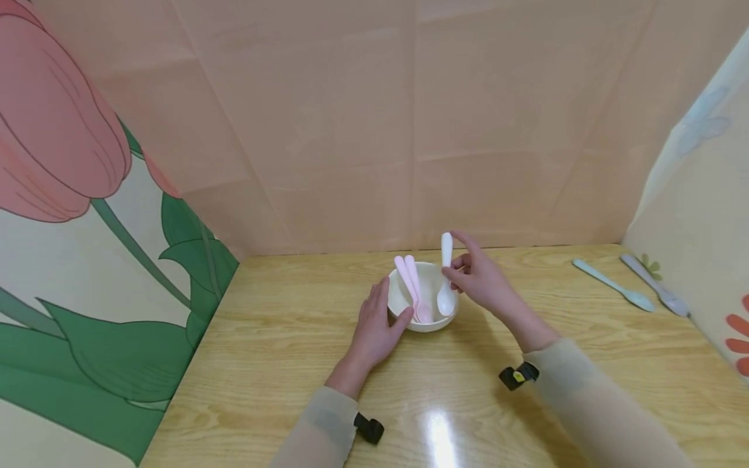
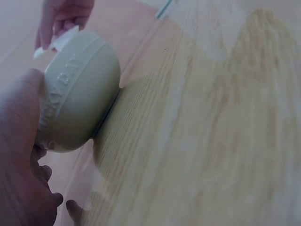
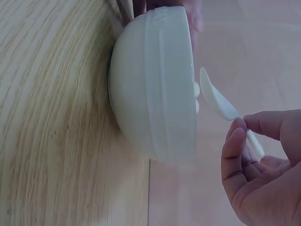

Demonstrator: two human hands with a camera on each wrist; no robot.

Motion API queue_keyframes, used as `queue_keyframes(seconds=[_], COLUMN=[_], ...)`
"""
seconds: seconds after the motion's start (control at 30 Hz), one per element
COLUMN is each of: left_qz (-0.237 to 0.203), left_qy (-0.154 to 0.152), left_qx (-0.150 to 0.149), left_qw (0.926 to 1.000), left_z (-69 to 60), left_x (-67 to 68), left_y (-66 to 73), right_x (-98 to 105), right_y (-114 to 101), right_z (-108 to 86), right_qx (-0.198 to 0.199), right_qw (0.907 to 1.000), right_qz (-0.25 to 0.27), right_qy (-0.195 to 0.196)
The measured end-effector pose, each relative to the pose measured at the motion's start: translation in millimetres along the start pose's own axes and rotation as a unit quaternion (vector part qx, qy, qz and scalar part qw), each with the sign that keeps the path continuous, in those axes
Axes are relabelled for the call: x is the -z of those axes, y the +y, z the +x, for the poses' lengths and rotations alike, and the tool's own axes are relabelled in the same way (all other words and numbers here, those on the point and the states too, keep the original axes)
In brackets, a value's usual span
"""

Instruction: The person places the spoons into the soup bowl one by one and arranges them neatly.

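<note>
A cream-white bowl (image 1: 428,327) stands near the back edge of the table. My left hand (image 1: 374,328) holds the bowl's left side, its thumb at the rim and its fingers along the outer wall. Raised lettering shows on the bowl (image 2: 82,92) in the left wrist view. Between thumb and fingers my right hand (image 1: 482,276) pinches a white spoon (image 1: 446,300), handle up, over the bowl's right side. The right wrist view shows this spoon (image 3: 218,101) apart from the rim. Two pink utensils (image 1: 406,274) lean inside the bowl; their lower ends are partly hidden.
On the right of the wooden table (image 1: 281,364) lie a pale green spoon (image 1: 611,283) and a greyish-lilac utensil (image 1: 652,282), probably a fork, by the side panel. A pink backdrop (image 1: 328,130) rises behind the table, and a tulip-printed panel (image 1: 117,351) stands at the left.
</note>
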State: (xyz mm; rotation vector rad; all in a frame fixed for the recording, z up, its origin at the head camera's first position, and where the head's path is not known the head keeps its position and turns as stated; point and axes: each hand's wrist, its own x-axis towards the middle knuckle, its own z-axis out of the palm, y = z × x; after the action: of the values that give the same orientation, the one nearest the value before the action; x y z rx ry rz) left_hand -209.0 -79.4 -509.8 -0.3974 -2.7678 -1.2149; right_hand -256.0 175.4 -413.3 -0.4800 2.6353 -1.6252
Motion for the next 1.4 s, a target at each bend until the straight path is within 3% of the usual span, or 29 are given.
queue_keyframes(seconds=[0.67,1.4], left_qz=[0.001,0.0], left_qy=[0.004,0.003], left_qx=[-0.014,-0.018], left_qw=[0.9999,0.9998], left_z=[1.2,0.9], left_x=[0.5,1.4], left_y=[-3.0,-1.0], right_x=[-29.2,-43.5], right_y=[3.7,6.1], right_z=[13.5,22.1], right_qx=[0.009,-0.029], right_qw=[0.9993,0.9925], right_qz=[-0.034,-0.114], right_qy=[-0.01,-0.033])
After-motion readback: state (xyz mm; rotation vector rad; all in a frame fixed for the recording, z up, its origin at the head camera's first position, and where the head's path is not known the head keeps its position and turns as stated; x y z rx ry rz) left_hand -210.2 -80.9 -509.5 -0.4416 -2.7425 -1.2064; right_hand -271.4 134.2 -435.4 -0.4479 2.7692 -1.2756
